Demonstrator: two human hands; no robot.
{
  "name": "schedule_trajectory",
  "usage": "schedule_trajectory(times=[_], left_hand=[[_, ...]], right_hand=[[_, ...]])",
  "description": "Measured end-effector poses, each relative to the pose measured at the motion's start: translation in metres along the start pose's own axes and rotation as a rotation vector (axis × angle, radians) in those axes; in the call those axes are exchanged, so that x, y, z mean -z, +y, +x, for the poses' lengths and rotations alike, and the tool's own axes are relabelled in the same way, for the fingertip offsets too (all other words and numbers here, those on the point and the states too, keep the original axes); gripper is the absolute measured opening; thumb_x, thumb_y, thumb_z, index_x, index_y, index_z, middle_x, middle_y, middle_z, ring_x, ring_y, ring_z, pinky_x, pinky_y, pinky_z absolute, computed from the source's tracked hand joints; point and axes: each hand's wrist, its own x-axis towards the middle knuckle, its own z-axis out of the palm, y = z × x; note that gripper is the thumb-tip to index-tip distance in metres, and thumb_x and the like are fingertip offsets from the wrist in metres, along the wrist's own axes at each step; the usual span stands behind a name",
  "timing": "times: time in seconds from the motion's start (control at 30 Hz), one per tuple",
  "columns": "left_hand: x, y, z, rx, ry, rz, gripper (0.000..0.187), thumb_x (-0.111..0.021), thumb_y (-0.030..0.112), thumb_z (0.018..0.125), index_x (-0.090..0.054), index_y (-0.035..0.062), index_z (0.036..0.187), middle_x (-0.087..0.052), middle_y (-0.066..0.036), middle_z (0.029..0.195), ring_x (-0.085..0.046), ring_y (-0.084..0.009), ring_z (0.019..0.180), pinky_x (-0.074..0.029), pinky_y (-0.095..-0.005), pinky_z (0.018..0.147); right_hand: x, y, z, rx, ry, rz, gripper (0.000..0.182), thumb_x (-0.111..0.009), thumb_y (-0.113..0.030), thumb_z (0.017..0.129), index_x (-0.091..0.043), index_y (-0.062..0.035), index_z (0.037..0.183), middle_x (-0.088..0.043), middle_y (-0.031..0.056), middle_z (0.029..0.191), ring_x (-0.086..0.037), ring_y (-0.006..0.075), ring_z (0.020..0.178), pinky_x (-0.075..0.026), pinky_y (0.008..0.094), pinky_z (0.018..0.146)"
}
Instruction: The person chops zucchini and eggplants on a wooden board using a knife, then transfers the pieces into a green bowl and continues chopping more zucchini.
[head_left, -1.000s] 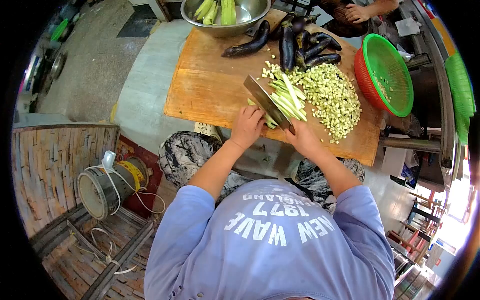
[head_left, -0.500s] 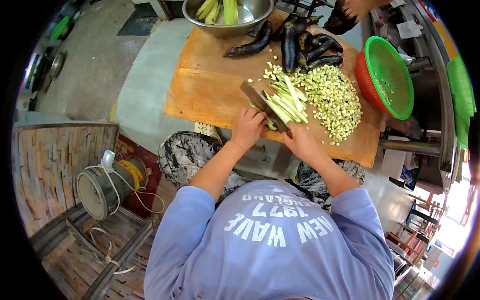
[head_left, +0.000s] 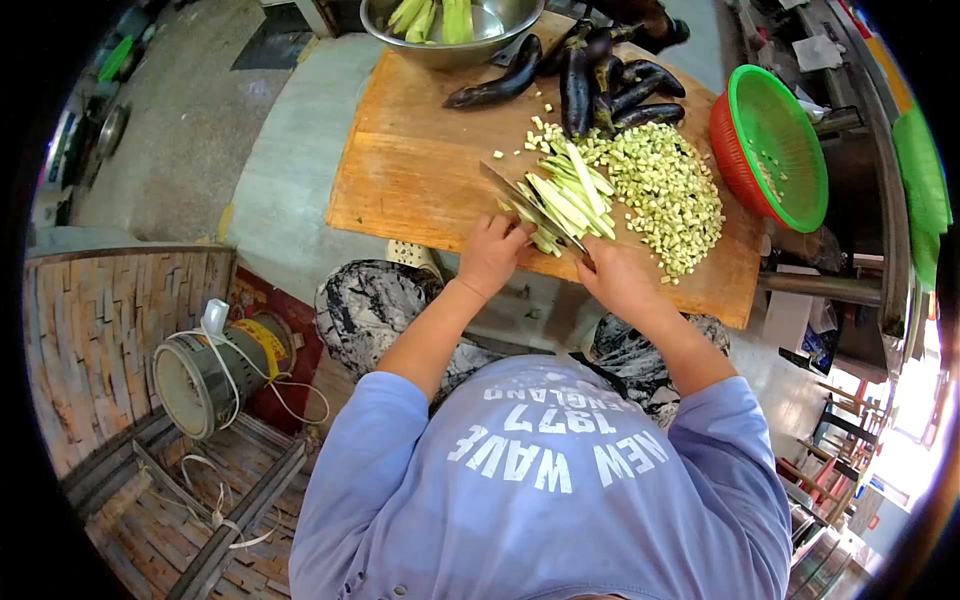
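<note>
My right hand point(head_left: 622, 278) is closed round the handle of a kitchen knife point(head_left: 535, 208). The blade runs up and to the left across pale eggplant strips, and its broad face is seen nearly edge-on. My left hand point(head_left: 492, 252), fingers curled, presses on a piece of eggplant point(head_left: 542, 240) close to the blade; the fingers partly hide it. Cut eggplant strips point(head_left: 575, 195) lie just beyond the knife, on its right. Diced eggplant point(head_left: 672, 200) is heaped farther right on the wooden cutting board point(head_left: 420, 160). Whole dark eggplants point(head_left: 577, 95) lie behind.
A steel bowl point(head_left: 480, 45) holding peeled eggplants stands at the board's far left edge. On the right, a green colander point(head_left: 745, 110) nests in a red basket point(head_left: 730, 165) with a few cubes inside. A metal canister point(head_left: 195, 385) with a cord sits at lower left.
The knife has turned from showing its broad face to nearly edge-on, and my right hand has shifted slightly right. Another person's hand at the top right has left the view.
</note>
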Motion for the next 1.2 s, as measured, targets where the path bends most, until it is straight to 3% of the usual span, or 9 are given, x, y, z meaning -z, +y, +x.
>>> schedule_trajectory(times=[0.2,0.3,0.5,0.7,0.8,0.93,1.0,1.1,1.2], left_hand=[[0.001,-0.002,0.001,-0.003,-0.059,0.01,0.027,-0.07,0.01,0.073,-0.067,0.0142,0.1,-0.058,-0.007,0.096,-0.053,-0.0302,0.09,-0.049,-0.0392,0.076],[-0.001,-0.002,0.001,-0.006,-0.011,-0.009,0.021,-0.067,0.01,0.075,-0.065,0.0134,0.096,-0.06,-0.006,0.099,-0.056,-0.0292,0.091,-0.051,-0.0388,0.074],[0.0,0.0,0.001,0.015,0.011,0.023,0.018,-0.068,0.011,0.075,-0.064,0.0119,0.093,-0.06,-0.006,0.097,-0.055,-0.0283,0.091,-0.051,-0.037,0.074],[0.001,-0.001,0.001,0.002,0.014,-0.011,0.02,-0.067,0.009,0.073,-0.063,0.0111,0.092,-0.059,-0.006,0.098,-0.055,-0.0282,0.092,-0.05,-0.0356,0.077],[-0.001,-0.004,0.0,0.007,-0.009,-0.034,0.021,-0.067,0.006,0.072,-0.063,0.0103,0.092,-0.059,-0.006,0.098,-0.054,-0.0287,0.093,-0.049,-0.0361,0.078],[-0.002,-0.001,0.004,-0.004,-0.013,-0.064,0.022,-0.067,0.003,0.071,-0.063,0.0093,0.092,-0.059,-0.008,0.097,-0.054,-0.0299,0.093,-0.049,-0.0388,0.078],[-0.008,0.004,0.01,-0.009,-0.034,-0.048,0.023,-0.067,0.003,0.071,-0.063,0.0091,0.093,-0.059,-0.009,0.098,-0.054,-0.0308,0.094,-0.048,-0.0399,0.079],[-0.021,0.025,0.016,0.165,-0.141,-0.023,0.022,-0.068,0.005,0.073,-0.063,0.0081,0.094,-0.058,-0.011,0.1,-0.054,-0.0327,0.094,-0.047,-0.0411,0.081],[-0.026,0.029,0.021,0.159,-0.097,-0.105,0.021,-0.068,0.005,0.076,-0.063,0.0074,0.096,-0.057,-0.013,0.101,-0.054,-0.0344,0.093,-0.047,-0.0417,0.081]], right_hand=[[-0.009,0.003,-0.002,0.043,0.098,0.152,0.015,-0.059,-0.016,0.086,-0.054,-0.0021,0.089,-0.063,0.0214,0.074,-0.062,0.0403,0.072,-0.049,0.0497,0.065],[0.007,-0.007,-0.01,-0.07,0.12,0.11,0.016,-0.061,-0.016,0.086,-0.055,-0.0022,0.09,-0.063,0.0207,0.073,-0.062,0.0396,0.07,-0.049,0.049,0.064],[-0.002,0.002,-0.011,-0.036,-0.084,0.056,0.017,-0.061,-0.016,0.085,-0.054,-0.0007,0.089,-0.063,0.0211,0.073,-0.062,0.0405,0.07,-0.049,0.0486,0.065],[-0.006,0.006,0.004,-0.025,-0.1,0.197,0.018,-0.059,-0.015,0.085,-0.053,0.0015,0.087,-0.062,0.0236,0.075,-0.061,0.0427,0.074,-0.048,0.0505,0.067],[-0.026,0.006,0.01,0.007,0.02,0.14,0.018,-0.06,-0.014,0.083,-0.053,0.0024,0.083,-0.061,0.0238,0.074,-0.06,0.042,0.072,-0.048,0.048,0.066],[-0.035,0.024,0.011,-0.096,0.018,0.461,0.021,-0.063,-0.015,0.082,-0.054,0.0032,0.079,-0.06,0.0213,0.07,-0.059,0.0398,0.068,-0.047,0.0434,0.063],[-0.031,0.028,0.009,-0.11,0.038,0.402,0.021,-0.063,-0.016,0.082,-0.054,0.003,0.079,-0.06,0.0213,0.071,-0.06,0.0397,0.069,-0.047,0.044,0.063],[-0.019,0.027,-0.003,-0.094,0.098,0.353,0.022,-0.064,-0.017,0.082,-0.054,0.0024,0.08,-0.061,0.0212,0.072,-0.061,0.0397,0.07,-0.047,0.0452,0.063],[0.002,0.021,-0.018,-0.067,0.17,0.271,0.022,-0.064,-0.019,0.081,-0.054,0.0003,0.083,-0.063,0.0203,0.073,-0.062,0.0394,0.071,-0.048,0.0463,0.062]])
